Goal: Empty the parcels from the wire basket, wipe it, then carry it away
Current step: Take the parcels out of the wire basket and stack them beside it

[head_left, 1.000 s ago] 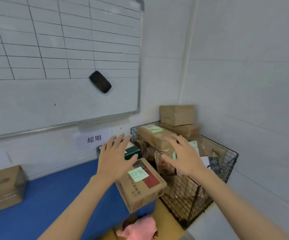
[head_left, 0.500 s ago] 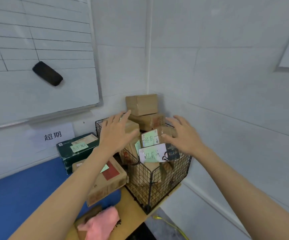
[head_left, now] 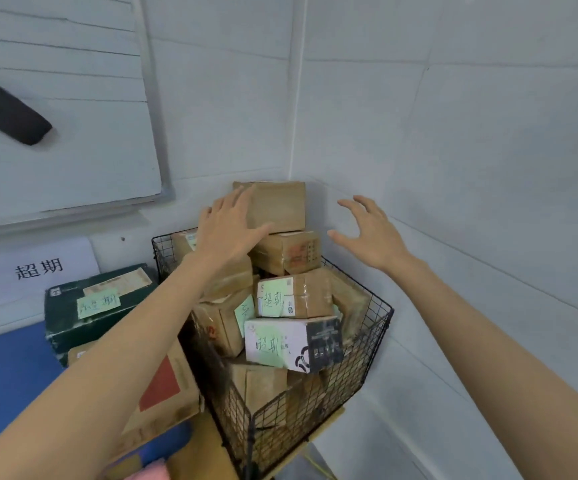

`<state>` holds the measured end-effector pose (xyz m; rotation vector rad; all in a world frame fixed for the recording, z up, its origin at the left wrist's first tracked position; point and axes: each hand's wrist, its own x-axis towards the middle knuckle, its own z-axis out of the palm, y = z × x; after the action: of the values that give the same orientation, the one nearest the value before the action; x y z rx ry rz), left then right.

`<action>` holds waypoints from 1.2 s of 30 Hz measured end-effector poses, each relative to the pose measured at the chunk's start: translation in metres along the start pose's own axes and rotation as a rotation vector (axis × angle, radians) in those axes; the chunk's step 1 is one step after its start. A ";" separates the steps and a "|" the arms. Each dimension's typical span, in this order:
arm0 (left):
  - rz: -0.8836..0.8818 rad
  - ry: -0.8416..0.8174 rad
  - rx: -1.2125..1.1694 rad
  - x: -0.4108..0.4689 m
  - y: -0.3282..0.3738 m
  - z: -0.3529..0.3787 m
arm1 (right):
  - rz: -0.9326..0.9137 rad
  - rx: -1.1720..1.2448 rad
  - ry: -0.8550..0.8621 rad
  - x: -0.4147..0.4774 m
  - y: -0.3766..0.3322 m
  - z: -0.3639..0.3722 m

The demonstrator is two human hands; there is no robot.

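Two hands bracket the top cardboard box (head_left: 280, 206) for lifting: left hand (head_left: 228, 233) fingers spread, touching it; right hand (head_left: 374, 237) spread, apart; wire basket (head_left: 360, 368) heaped, in the corner

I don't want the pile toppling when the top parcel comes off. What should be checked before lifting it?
1. Left hand on the top box: ok, fingers flat against its left face.
2. Right hand on it: not ok, open and apart, to its right.
3. Nothing stacked on the top box: ok.
4. Second box beneath sits steady: cannot tell.
5. Bare blue surface for setting down: ok, left of the green box.
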<state>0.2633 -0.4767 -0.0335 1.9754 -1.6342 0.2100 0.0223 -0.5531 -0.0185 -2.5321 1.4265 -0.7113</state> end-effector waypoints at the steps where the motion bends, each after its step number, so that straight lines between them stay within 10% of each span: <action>1: -0.016 -0.002 -0.004 0.013 -0.001 0.005 | 0.001 0.019 -0.008 0.015 0.007 0.003; 36: -0.467 0.110 -0.556 0.135 -0.013 0.107 | -0.176 0.758 -0.306 0.239 0.066 0.122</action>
<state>0.2842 -0.6454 -0.0645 1.7948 -0.9788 -0.2815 0.1337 -0.8003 -0.0703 -2.0455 0.6590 -0.6807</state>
